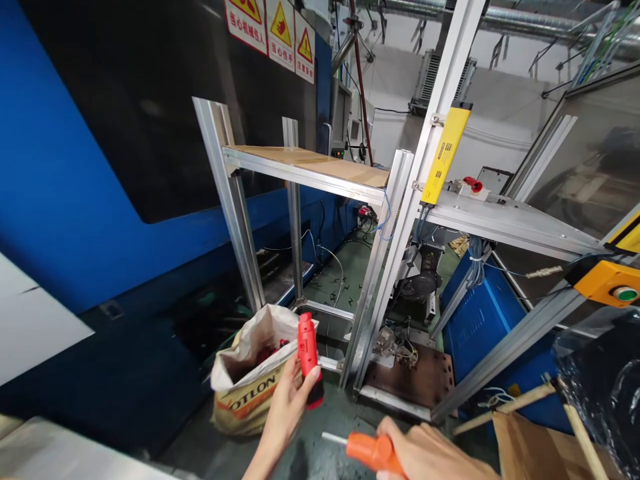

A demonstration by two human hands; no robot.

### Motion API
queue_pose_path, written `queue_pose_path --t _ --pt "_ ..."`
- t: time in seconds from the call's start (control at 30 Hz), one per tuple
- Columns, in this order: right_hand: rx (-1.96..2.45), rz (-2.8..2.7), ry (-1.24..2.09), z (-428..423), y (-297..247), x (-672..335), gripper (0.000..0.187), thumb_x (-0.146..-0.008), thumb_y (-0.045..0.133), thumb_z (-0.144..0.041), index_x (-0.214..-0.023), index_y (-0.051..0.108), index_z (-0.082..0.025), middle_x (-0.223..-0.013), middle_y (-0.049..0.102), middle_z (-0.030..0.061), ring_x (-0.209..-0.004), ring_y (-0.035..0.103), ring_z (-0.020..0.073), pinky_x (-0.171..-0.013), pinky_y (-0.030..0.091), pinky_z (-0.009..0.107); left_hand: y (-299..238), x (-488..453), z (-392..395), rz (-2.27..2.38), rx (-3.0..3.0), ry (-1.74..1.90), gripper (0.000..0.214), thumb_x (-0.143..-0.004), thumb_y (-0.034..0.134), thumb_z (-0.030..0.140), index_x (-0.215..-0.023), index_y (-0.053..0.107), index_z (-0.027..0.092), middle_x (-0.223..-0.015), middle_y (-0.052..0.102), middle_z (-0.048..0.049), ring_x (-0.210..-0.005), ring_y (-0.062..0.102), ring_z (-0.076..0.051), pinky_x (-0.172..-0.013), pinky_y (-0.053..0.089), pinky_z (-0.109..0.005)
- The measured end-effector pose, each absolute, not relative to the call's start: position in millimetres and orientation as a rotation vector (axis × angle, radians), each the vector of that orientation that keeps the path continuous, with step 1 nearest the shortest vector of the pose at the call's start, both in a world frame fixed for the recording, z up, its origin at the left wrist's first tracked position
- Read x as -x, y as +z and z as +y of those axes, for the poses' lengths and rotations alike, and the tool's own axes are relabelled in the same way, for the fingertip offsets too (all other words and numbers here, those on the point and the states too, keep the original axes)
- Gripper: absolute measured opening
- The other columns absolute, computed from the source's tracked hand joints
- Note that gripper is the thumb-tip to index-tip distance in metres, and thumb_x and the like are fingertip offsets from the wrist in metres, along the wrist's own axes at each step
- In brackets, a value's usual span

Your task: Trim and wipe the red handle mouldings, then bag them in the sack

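Note:
My left hand (293,395) is closed around a long red plastic part (307,340) with a darker lower end, held upright in front of the bag. At the bottom of the head view my right hand (425,450) grips an orange-handled tool (373,450). Its thin metal shaft points left, apart from the red part; its exact kind is unclear. Just behind my left hand stands an open woven bag (235,400) with dark lettering. Several red pieces (270,352) lie inside it, partly hidden by its wall.
An aluminium frame with a brown board shelf (310,160) rises behind the bag. To its right stands a post with a yellow sensor bar (446,157). A big blue machine (150,253) fills the left. An orange button box (613,283) juts in at right, above cardboard (530,443).

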State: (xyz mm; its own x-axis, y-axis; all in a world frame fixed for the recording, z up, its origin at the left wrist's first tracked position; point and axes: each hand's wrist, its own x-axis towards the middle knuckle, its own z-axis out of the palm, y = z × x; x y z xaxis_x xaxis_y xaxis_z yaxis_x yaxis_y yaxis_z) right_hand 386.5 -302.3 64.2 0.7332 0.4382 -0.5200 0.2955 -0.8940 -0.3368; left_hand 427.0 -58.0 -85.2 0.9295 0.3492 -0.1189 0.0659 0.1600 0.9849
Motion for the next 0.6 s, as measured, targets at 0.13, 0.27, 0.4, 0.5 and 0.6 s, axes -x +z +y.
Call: queue_pose_path --t 0.13,0.27,0.4,0.5,0.6 --pt "2.722 -0.527 0.768 -300.7 55.8 -387.1 0.051 -0.094 0.035 -0.037 -0.139 0.041 -0.017 -0.109 0.064 0.015 -0.105 0.061 0.0326 -0.084 0.043 0.037 -75.9 -432.3 -56.3 0.398 -0.957 -0.011 0.035 -0.087 0.055 0.02 -0.12 0.06 0.009 -0.109 0.072 -0.0188 -0.11 0.065 -0.032 -0.094 0.054 -0.047" --pt "2.708 -0.585 0.855 -294.2 52.0 -385.4 0.045 -0.09 0.042 -0.035 -0.133 0.048 -0.021 -0.103 0.067 0.0127 -0.098 0.064 0.0324 -0.077 0.044 0.035 -66.1 -431.1 -54.2 0.422 -0.609 -0.033 0.04 -0.094 0.033 0.008 -0.13 0.052 0.007 -0.1 0.074 -0.018 -0.102 0.069 -0.025 -0.086 0.059 -0.035" --pt "2.712 -0.545 0.941 -287.6 54.9 -384.6 0.044 -0.089 0.042 -0.034 -0.131 0.05 -0.021 -0.104 0.068 0.0132 -0.1 0.064 0.033 -0.078 0.043 0.035 -58.2 -420.6 -51.8 0.434 -0.349 -0.121 0.048 -0.097 0.019 0.006 -0.138 0.044 0.01 -0.09 0.074 -0.0131 -0.082 0.073 -0.013 -0.071 0.058 -0.015" --pt "2.705 -0.55 0.843 -290.6 56.0 -386.8 0.045 -0.09 0.041 -0.036 -0.13 0.051 -0.02 -0.103 0.068 0.014 -0.099 0.063 0.0328 -0.078 0.043 0.036 -55.4 -405.7 -47.7 0.436 -0.227 -0.204 0.049 -0.097 0.02 0.004 -0.14 0.042 0.013 -0.08 0.072 -0.0077 -0.066 0.07 -0.007 -0.06 0.054 -0.008" --pt "2.682 -0.519 0.666 -297.4 57.0 -389.4 0.045 -0.094 0.032 -0.04 -0.132 0.047 -0.02 -0.106 0.064 0.0142 -0.102 0.061 0.0314 -0.082 0.043 0.038 -59.5 -392.2 -42.6 0.467 -0.106 -0.311 0.047 -0.095 0.029 0.004 -0.138 0.045 0.016 -0.071 0.068 -0.0036 -0.057 0.066 -0.007 -0.054 0.052 -0.007"
